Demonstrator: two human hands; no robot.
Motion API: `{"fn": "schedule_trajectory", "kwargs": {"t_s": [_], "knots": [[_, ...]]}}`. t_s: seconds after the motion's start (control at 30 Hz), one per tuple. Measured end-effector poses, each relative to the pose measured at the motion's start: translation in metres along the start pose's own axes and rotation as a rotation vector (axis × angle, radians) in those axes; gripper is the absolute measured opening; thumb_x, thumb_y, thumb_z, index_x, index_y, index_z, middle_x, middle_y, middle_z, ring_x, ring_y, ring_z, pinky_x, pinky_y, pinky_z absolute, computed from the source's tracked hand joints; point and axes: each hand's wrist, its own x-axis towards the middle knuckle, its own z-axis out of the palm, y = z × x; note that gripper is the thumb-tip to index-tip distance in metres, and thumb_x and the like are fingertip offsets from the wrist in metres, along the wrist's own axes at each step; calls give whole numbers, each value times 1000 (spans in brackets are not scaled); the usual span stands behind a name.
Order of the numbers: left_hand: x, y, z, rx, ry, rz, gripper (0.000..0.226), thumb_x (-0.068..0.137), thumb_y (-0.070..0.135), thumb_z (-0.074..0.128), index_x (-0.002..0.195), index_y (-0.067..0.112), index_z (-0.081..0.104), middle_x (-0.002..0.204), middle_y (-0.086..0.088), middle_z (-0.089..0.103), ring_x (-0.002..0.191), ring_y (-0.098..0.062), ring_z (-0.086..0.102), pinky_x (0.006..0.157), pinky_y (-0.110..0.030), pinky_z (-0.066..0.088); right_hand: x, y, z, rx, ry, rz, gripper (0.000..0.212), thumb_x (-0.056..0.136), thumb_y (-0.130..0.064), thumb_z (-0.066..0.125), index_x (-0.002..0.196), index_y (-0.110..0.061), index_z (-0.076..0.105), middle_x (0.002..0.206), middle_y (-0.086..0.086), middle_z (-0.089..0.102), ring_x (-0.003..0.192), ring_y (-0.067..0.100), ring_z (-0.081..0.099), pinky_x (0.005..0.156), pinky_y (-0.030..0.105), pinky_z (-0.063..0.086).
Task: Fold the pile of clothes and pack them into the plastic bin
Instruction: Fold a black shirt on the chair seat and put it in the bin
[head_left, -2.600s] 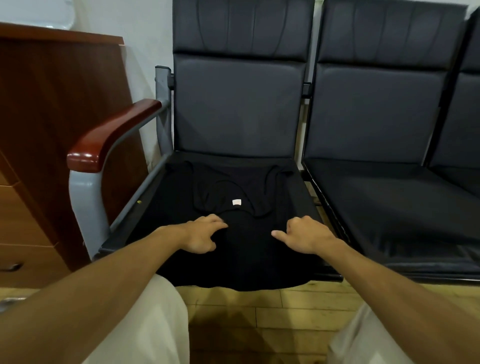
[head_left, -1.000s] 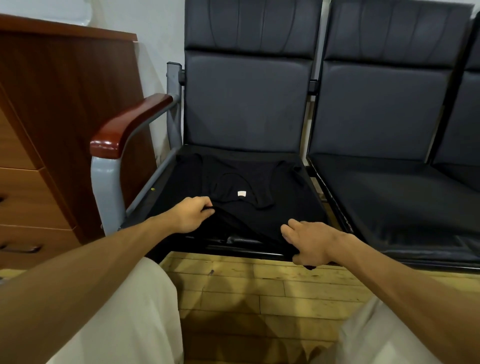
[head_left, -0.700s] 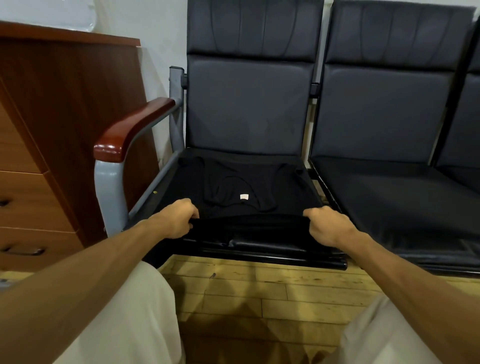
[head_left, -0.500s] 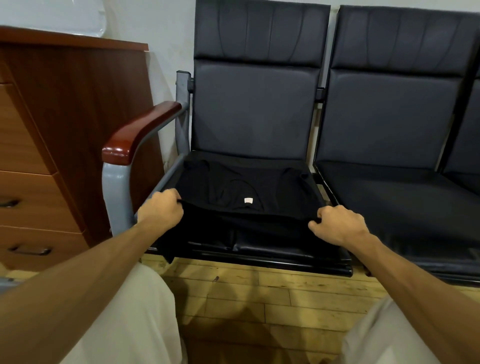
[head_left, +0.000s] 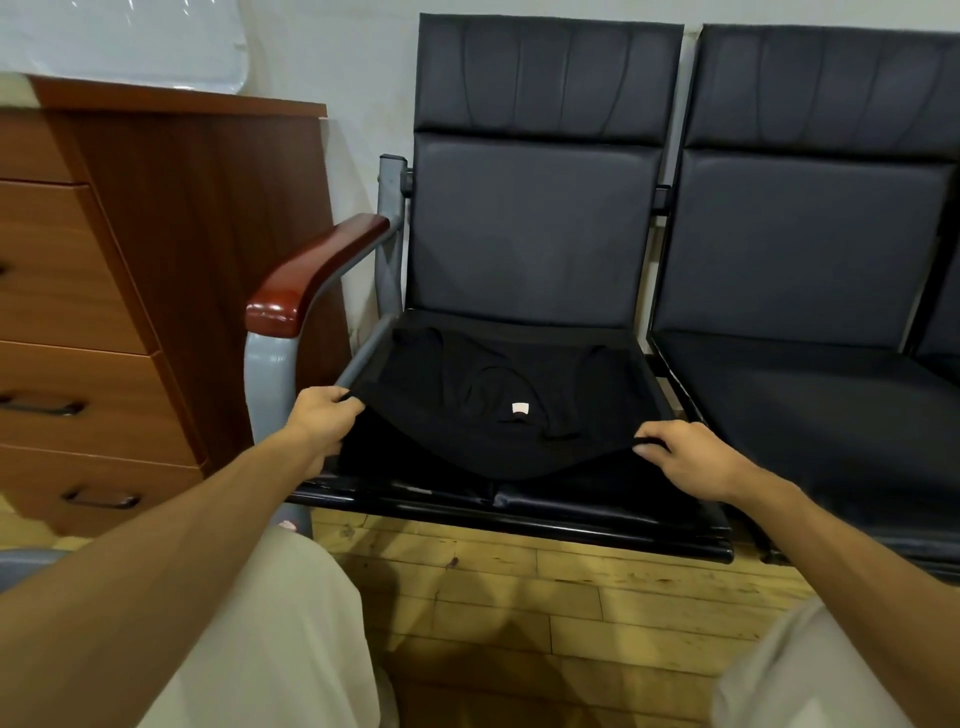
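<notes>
A black garment (head_left: 467, 410) lies on the seat of a dark padded chair (head_left: 530, 228) at the centre of the frame, its small white label (head_left: 520, 409) facing up. The left hand (head_left: 322, 421) pinches the fabric's lifted near-left corner; the right hand (head_left: 685, 457) pinches the near-right corner. A wooden drawer cabinet (head_left: 104, 291) stands at left, a wooden floor (head_left: 519, 597) below.

A black top (head_left: 457, 415) lies spread across the dark padded seat (head_left: 571, 500) of the end chair before me, pale neck label (head_left: 520, 409) up and near edge raised off the cushion. The bench stands on plank flooring (head_left: 519, 587).
</notes>
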Motion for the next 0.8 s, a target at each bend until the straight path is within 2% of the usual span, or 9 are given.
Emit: {"fn": "schedule_trajectory", "kwargs": {"t_s": [0.1,0.23,0.37,0.47,0.53,0.6,0.67,0.73,0.8], "knots": [[-4,3,-1,4,-96,18,17,98,13,51,101,6,67,96,-15,66,90,-28,64,80,-38,53,-1,2,-3,5,1,38,17,99,-31,51,87,-25,62,85,-3,64,83,15,63,69,24,47],[-1,-2,-7,272,-125,38,19,98,6,44,102,2,61,79,-13,58,67,-22,54,61,-30,43,-3,4,-5,-117,46,162,39,96,-41,54,124,-16,61,120,6,63,114,26,58,96,44,48],[-1,-4,-13,538,-120,93,8,98,10,48,98,10,56,93,-11,59,84,-22,57,71,-30,45,1,7,-4,-76,171,263,35,98,-42,48,118,-18,62,97,4,62,95,27,60,87,47,51],[4,-6,-15,494,-30,103,14,91,4,60,82,14,57,96,-8,58,94,-23,56,83,-31,47,4,8,-3,19,285,335,34,100,-37,45,123,-16,60,104,11,62,97,31,59,85,45,50],[7,-7,-18,480,50,69,7,91,2,60,90,6,65,104,-13,62,100,-28,58,88,-35,50,3,8,-2,70,343,378,34,100,-34,45,123,-14,59,104,14,61,95,32,57,83,44,49],[8,-6,-19,488,130,47,17,92,7,58,104,0,66,105,-19,64,97,-33,61,80,-37,52,2,6,-2,89,393,423,34,100,-33,45,123,-12,59,103,15,59,95,34,57,82,45,49],[6,-3,-17,440,212,52,22,93,16,58,103,-2,65,99,-20,64,90,-35,62,72,-37,51,2,6,-1,102,432,455,33,100,-31,45,122,-10,58,98,13,57,91,32,55,81,43,48],[4,1,-10,317,252,83,23,93,21,61,99,0,66,94,-17,64,89,-33,62,72,-36,50,3,6,0,114,441,463,34,101,-30,45,125,-8,57,97,12,55,89,30,52,78,40,44],[1,5,-2,154,190,95,20,93,21,61,103,3,66,96,-14,65,92,-29,62,77,-35,50,4,4,0,144,442,447,36,101,-30,46,127,-7,56,105,15,59,97,33,55,80,40,45]]}}
